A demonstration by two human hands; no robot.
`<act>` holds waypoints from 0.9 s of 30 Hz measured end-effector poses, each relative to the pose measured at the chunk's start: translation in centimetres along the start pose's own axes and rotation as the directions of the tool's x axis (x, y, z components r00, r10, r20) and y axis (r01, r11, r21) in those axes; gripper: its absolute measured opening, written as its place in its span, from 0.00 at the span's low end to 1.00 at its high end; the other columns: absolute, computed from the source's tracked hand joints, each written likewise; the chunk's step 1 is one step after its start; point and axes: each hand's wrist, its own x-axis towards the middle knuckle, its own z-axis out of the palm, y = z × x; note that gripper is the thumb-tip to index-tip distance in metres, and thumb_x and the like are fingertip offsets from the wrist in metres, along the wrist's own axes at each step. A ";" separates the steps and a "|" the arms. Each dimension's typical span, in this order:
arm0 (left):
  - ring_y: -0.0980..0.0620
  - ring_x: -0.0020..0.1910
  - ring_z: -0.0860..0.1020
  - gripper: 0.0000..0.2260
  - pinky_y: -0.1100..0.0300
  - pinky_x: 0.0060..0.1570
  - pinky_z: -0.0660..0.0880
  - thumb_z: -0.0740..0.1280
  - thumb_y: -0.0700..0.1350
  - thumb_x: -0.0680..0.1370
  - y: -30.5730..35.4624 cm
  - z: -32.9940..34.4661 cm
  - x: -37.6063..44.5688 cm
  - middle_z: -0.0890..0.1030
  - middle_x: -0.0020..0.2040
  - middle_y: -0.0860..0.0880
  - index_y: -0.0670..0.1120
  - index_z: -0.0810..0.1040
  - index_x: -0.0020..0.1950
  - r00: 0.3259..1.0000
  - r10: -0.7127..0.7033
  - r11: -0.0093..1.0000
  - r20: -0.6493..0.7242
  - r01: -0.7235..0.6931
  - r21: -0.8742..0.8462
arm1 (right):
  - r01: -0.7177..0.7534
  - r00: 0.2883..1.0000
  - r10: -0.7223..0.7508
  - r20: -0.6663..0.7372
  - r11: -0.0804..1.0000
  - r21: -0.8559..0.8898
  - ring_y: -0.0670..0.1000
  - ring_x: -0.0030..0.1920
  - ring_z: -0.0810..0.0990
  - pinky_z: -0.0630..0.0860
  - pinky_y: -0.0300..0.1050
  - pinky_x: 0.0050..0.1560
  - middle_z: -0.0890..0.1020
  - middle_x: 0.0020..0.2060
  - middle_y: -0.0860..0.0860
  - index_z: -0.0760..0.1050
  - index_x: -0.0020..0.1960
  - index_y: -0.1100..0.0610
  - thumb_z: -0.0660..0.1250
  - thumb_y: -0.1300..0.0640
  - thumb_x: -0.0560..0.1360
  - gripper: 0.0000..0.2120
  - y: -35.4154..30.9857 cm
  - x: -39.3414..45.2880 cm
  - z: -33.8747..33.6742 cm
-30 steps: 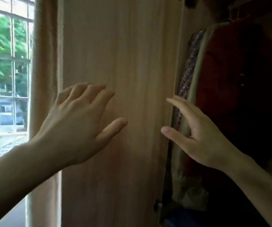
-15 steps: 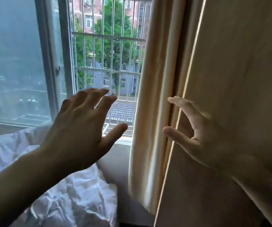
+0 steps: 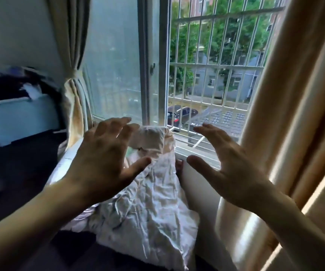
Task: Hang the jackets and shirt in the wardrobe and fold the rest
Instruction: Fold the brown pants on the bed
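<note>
Nearest the camera, both forearms reach forward into the scene. The left hand (image 3: pixel 105 159) is raised with fingers spread and thumb out; its grip is released and it carries nothing. The right hand (image 3: pixel 230 165) mirrors it, fingers extended and apart, grip likewise released and empty. Neither hand touches any fabric.

Directly below and beyond the hands lies a crumpled white quilted bedcover (image 3: pixel 144 208), bunched in a heap on the dark bed surface (image 3: pixel 20 173) and rising against the wall under the window sill. Whether this heap counts among the items to be folded cannot be told.

At the right edge hangs a tall beige fabric curtain (image 3: pixel 286 106); a second beige curtain, tied back with a cord (image 3: pixel 75 61), hangs at the left. Further left, blurred, stand a pale blue box-shaped container (image 3: pixel 18 118) and a dark mass of items above it, too smeared to identify.

Farthest off is the white-framed sliding window (image 3: pixel 148 61) with a white metal security grille (image 3: pixel 212 61), trees and buildings beyond.

Task status, as a judgement: no jacket or shirt is in view and the wardrobe is out of frame. No garment is in hand, so hanging progress cannot be confirmed here. Folding shows no sign of having begun, and the remaining garments must be located first.
</note>
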 end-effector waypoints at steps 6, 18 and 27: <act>0.44 0.70 0.68 0.34 0.45 0.66 0.66 0.56 0.68 0.73 -0.1 1.4 -1.6 0.72 0.71 0.47 0.48 0.71 0.71 0.987 -0.163 0.986 -0.006 0.163 0.033 | 0.106 0.987 -0.113 0.114 0.992 0.065 0.47 0.76 0.57 0.55 0.43 0.70 0.58 0.78 0.44 0.53 0.77 0.39 0.51 0.24 0.71 0.38 1.1 1.9 3.1; 0.47 0.73 0.65 0.35 0.47 0.69 0.63 0.61 0.69 0.73 -6.6 3.6 -6.5 0.68 0.74 0.49 0.49 0.68 0.74 0.900 -0.429 0.893 0.073 0.411 0.181 | 0.178 0.935 -0.221 0.279 0.969 0.173 0.52 0.74 0.62 0.62 0.48 0.72 0.64 0.76 0.49 0.59 0.76 0.45 0.52 0.26 0.69 0.41 -0.3 6.3 11.7; 0.49 0.73 0.64 0.36 0.49 0.70 0.64 0.62 0.70 0.72 -15.0 2.4 -10.2 0.68 0.75 0.51 0.51 0.68 0.74 0.847 -0.531 0.834 0.006 0.522 0.177 | 0.257 0.907 -0.305 0.291 0.947 0.191 0.49 0.72 0.64 0.63 0.44 0.67 0.66 0.74 0.47 0.61 0.75 0.45 0.56 0.30 0.73 0.35 -7.7 10.4 17.1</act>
